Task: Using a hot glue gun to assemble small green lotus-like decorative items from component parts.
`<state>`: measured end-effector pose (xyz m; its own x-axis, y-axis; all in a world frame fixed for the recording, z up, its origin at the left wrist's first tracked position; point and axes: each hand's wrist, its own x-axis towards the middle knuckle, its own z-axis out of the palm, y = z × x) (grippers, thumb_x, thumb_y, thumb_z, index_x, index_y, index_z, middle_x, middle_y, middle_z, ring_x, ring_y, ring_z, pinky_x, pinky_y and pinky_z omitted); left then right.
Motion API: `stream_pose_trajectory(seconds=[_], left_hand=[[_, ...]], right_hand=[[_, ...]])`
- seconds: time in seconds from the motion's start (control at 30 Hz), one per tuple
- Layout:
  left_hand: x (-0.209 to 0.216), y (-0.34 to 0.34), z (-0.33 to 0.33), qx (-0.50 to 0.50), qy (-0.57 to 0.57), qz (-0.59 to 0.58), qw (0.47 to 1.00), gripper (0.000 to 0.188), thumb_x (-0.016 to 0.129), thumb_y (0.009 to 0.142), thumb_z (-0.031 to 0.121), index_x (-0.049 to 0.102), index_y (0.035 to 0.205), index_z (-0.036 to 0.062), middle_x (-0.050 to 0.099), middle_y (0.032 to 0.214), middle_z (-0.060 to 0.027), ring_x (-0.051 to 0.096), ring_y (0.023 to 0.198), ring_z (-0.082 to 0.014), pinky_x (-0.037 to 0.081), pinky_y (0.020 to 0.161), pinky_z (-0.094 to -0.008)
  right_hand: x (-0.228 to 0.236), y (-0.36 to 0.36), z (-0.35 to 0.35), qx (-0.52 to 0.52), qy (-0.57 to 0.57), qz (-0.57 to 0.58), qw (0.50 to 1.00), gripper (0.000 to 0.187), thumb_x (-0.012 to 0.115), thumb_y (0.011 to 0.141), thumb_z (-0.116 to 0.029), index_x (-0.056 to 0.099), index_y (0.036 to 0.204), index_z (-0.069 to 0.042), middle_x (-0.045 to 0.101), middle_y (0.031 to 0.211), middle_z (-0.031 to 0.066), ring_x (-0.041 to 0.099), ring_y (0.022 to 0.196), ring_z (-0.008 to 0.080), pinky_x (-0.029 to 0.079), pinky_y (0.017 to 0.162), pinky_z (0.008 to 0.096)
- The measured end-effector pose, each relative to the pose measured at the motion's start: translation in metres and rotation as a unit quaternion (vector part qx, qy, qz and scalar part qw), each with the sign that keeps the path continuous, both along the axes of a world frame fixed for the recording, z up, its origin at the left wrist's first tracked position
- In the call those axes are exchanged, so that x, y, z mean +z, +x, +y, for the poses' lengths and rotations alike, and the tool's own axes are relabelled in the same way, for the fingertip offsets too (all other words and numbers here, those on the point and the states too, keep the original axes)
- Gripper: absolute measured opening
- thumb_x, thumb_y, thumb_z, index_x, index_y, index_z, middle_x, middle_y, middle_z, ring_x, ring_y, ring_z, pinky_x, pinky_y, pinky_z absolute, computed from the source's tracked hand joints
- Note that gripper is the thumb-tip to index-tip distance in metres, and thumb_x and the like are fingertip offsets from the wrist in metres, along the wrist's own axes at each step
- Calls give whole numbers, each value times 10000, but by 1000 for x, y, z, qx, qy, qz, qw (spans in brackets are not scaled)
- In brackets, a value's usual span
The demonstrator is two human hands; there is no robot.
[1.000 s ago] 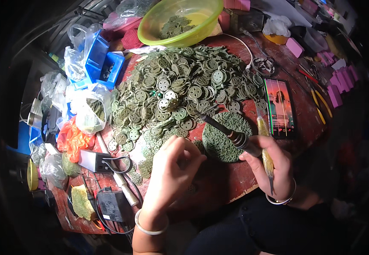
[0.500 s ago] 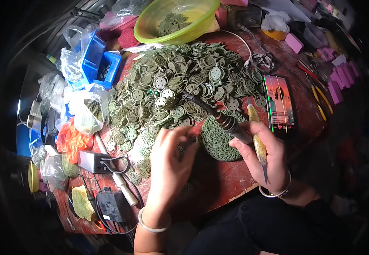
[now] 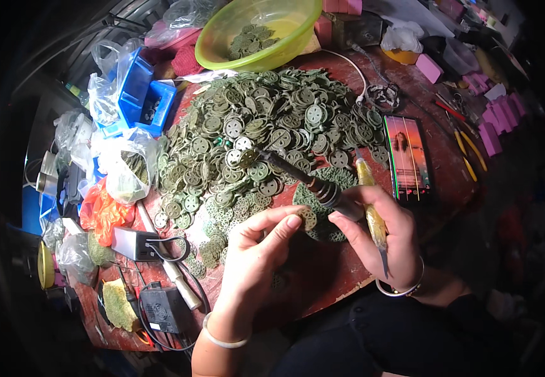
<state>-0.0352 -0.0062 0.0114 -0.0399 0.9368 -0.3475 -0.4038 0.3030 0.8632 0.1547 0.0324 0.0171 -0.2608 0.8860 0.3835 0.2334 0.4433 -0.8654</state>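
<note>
My left hand (image 3: 261,242) is closed, pinching a small round pierced green disc (image 3: 307,218) between thumb and fingertips. In my right hand (image 3: 388,232) are two tools. One looks like a soldering iron (image 3: 326,192), with a dark slim shaft pointing up and left over the heap. The other is a yellow-handled tool (image 3: 371,213) with narrow metal ends, lying across the fingers. Beneath the iron sits a thick round green textured pad (image 3: 322,234), partly hidden by the hand and tools. Beyond both hands spreads a heap of green openwork discs (image 3: 247,119).
A yellow-green basin (image 3: 212,56) with some discs stands at the far edge. Blue bins (image 3: 156,103) and plastic bags (image 3: 131,173) crowd the left, near a small grey box (image 3: 133,244) with cables. On the right lie a lit phone (image 3: 406,157) and yellow-handled pliers (image 3: 466,151).
My left hand has moved slightly right and a disc now shows in its pinch. The iron and my right hand have shifted a little left; the whole view has also moved slightly.
</note>
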Motion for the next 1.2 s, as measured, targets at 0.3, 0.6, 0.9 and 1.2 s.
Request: stream_pose_trajectory(seconds=[0.3,0.6,0.9,1.2], left_hand=[[-5,1,-2,-58,10,5,998,196,632,952,140,687,1122,58,569,715,81,362,517,4,250,455,-176],[-3,-5,6,-136,-37,-318,937,450,565,933,157,453,1324,-36,547,1248,-213,534,1224,-353,441,1038,-469],[4,4,2,-116,45,-284,951,561,494,854,-110,376,1388,13,363,1470,-222,407,1346,-335,332,1129,-520],[4,8,-3,-139,26,-196,970,494,514,987,86,316,1436,22,449,1409,-195,506,1261,-263,449,1054,-418]], right_hand=[[-1,-6,2,25,-9,30,999,271,713,832,-6,599,1079,7,673,867,72,659,791,139,509,708,261],[-4,5,9,-20,-4,30,999,243,686,855,-20,596,1079,6,673,846,74,645,752,113,504,682,260],[-3,3,4,-30,45,36,998,247,682,843,27,593,1074,30,685,874,90,686,792,140,522,698,256],[0,1,-1,33,176,-28,983,416,738,696,73,626,1084,-27,670,872,135,684,703,271,542,609,343]])
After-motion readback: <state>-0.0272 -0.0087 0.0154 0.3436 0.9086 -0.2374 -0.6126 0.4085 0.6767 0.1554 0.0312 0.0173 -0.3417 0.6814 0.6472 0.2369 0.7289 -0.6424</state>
